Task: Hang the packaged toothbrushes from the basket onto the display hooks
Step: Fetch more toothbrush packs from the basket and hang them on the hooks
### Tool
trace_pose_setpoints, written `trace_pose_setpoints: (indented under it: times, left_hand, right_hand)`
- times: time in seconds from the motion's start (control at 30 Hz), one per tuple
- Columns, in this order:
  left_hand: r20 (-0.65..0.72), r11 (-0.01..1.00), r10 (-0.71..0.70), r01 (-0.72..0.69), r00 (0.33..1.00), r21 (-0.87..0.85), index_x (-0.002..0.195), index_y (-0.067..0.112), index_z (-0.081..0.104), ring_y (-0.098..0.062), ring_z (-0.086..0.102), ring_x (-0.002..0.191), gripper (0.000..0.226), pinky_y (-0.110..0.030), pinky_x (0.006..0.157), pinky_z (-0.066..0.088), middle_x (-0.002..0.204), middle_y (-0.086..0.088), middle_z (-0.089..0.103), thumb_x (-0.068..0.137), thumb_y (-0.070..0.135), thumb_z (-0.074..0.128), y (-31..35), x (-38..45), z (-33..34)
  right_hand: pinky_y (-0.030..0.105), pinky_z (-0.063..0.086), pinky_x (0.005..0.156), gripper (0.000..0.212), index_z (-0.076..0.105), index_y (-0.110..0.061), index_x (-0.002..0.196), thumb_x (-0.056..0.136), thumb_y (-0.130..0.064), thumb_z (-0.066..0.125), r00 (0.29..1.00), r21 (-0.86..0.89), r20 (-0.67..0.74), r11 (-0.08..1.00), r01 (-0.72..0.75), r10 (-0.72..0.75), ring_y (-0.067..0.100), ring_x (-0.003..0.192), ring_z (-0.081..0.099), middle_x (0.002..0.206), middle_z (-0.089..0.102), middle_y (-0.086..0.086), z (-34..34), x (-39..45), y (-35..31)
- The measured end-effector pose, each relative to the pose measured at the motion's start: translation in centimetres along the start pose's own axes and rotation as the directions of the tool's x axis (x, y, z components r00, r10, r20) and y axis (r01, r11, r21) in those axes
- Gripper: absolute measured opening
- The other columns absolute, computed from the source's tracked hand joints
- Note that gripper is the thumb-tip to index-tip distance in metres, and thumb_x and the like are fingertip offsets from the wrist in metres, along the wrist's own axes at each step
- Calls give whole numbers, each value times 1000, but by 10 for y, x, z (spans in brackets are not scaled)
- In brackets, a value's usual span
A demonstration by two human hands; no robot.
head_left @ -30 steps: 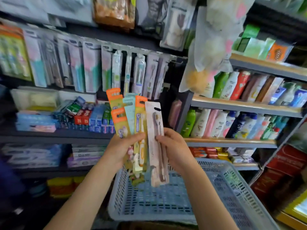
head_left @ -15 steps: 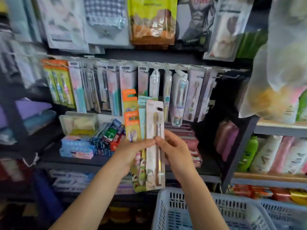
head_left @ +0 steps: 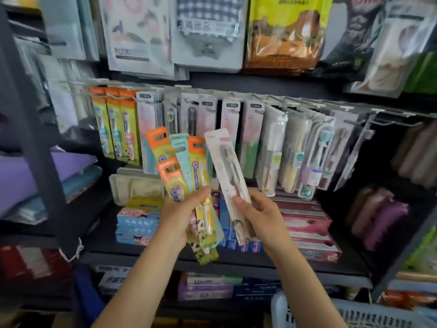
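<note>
Right hand (head_left: pixel 262 215) pinches single pale pack (head_left: pixel 228 176) low on card, tilted left. Left hand (head_left: pixel 176 216) grips fan of packs (head_left: pixel 182 166), orange and teal tops. Basket (head_left: pixel 354 314) at lower right. To hang well: hold pack upright, line top slot with free hook (head_left: pixel 387 123), slide on. Packs flat, stiff card, glossy blister.

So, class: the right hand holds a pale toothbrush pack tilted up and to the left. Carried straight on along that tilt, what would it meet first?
Probably the fanned packs gripped in the left hand, since the pale pack in the right hand leans toward them. Depth is unclear; it might pass them and reach the hanging packs.
</note>
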State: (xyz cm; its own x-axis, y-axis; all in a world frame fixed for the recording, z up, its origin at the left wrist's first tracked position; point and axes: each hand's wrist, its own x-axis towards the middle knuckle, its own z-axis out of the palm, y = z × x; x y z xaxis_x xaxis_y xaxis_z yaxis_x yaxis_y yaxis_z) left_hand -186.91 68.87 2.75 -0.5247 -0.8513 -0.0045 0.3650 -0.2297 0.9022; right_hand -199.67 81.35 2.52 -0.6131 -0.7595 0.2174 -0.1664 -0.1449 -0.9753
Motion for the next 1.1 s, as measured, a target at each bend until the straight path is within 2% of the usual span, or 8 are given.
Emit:
trace_pose_setpoints:
  times: [0.1, 0.2, 0.4, 0.63, 0.73, 0.83, 0.93, 1.1]
  left_hand:
    - [-35, 999, 2, -4, 999, -50, 111, 18, 72, -18, 75, 81, 49, -34, 75, 56, 99, 0, 79, 65, 25, 90, 21, 23, -32]
    - [-21, 998, 33, -34, 999, -60, 97, 20, 74, -19, 72, 70, 24, -38, 78, 51, 84, 1, 79, 75, 17, 86, 38, 39, -51]
    - [30, 995, 24, -21, 999, -99, 99, 19, 75, -26, 73, 87, 33, -45, 88, 53, 92, -1, 79, 69, 17, 87, 56, 62, -75]
    - [94, 996, 9, -1, 996, -87, 99, 18, 74, -17, 76, 79, 21, -33, 70, 58, 90, -1, 79, 81, 9, 81, 54, 73, -82]
    - [130, 997, -5, 16, 991, -82, 103, 19, 74, -18, 77, 82, 23, -33, 69, 58, 95, -1, 79, 82, 10, 80, 51, 76, -88]
    - [148, 995, -16, 30, 989, -92, 105, 19, 73, -18, 77, 84, 25, -32, 70, 57, 96, -1, 79, 82, 11, 79, 50, 76, -91]
    - [159, 994, -20, 36, 987, -99, 106, 18, 73, -18, 77, 84, 26, -30, 64, 59, 96, -1, 79, 82, 11, 79, 51, 74, -90]
    - [172, 995, -23, 39, 985, -92, 108, 17, 73, -18, 77, 84, 27, -30, 63, 59, 99, -3, 79, 82, 11, 79, 51, 71, -91]
  right_hand:
    - [18, 39, 42, 14, 73, -21, 110, 98, -22, 66, 999, -68, -32, 997, 42, -44, 11, 46, 54, 69, 68, 3, 38, 21, -8]
    - [18, 45, 48, 15, 74, -27, 110, 96, -24, 69, 992, -144, -76, 986, 87, -99, 2, 50, 58, 75, 71, -1, 69, 43, -17]
    - [14, 47, 53, 10, 71, -28, 105, 97, -22, 68, 971, -254, -150, 956, 145, -187, -7, 54, 59, 81, 71, -11, 97, 75, -32]
    - [29, 45, 44, 8, 73, -28, 103, 97, -26, 68, 955, -240, -245, 965, 108, -168, 23, 54, 51, 78, 69, 8, 103, 82, -30]
    - [27, 40, 43, 12, 69, -37, 97, 97, -25, 68, 946, -252, -273, 962, 105, -175, 22, 51, 43, 76, 62, 16, 98, 78, -32]
    - [23, 42, 40, 17, 69, -39, 100, 96, -22, 68, 935, -307, -269, 941, 145, -232, 15, 44, 43, 76, 67, 12, 96, 76, -40]
    - [30, 47, 51, 25, 64, -47, 89, 96, -23, 69, 916, -397, -274, 902, 169, -292, 15, 51, 50, 73, 67, 1, 97, 82, -44]
    - [37, 50, 56, 8, 71, -25, 101, 94, -30, 71, 883, -509, -345, 854, 108, -317, 17, 54, 55, 70, 65, -5, 91, 90, -45]
